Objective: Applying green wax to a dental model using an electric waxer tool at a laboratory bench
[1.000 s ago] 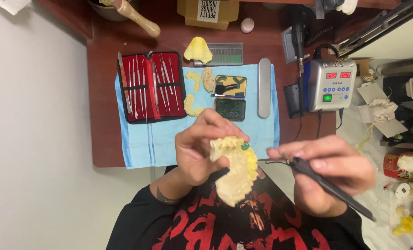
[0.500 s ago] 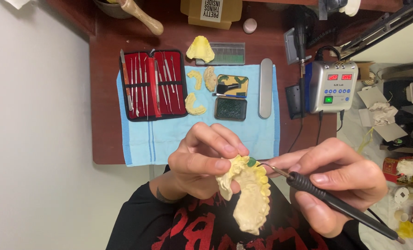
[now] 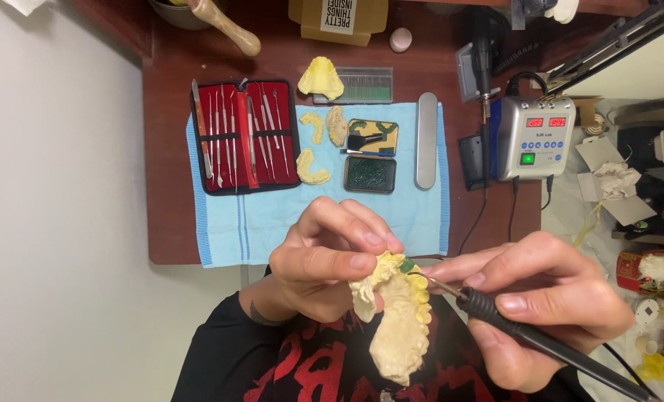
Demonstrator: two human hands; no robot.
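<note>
At nine o'clock of the scene, the left hand [image 3: 332,257] pinches the pale yellow dental cast [image 3: 395,316] at its upper end, thumb and fingers pressed onto the teeth. The cast is held in the air, near the chest, below the edge of the table [image 3: 168,149]. At its twelve o'clock a small green wax spot [image 3: 406,266] sits on the teeth. The right hand [image 3: 540,316], at three o'clock, is closed around a black heated wax tool [image 3: 525,335], its thin tip touching the green spot. In my judgement, a firm brace between the hands and light, short touches suit this work. The cast's long axis runs from twelve to six o'clock, with the tooth row facing three o'clock.
</note>
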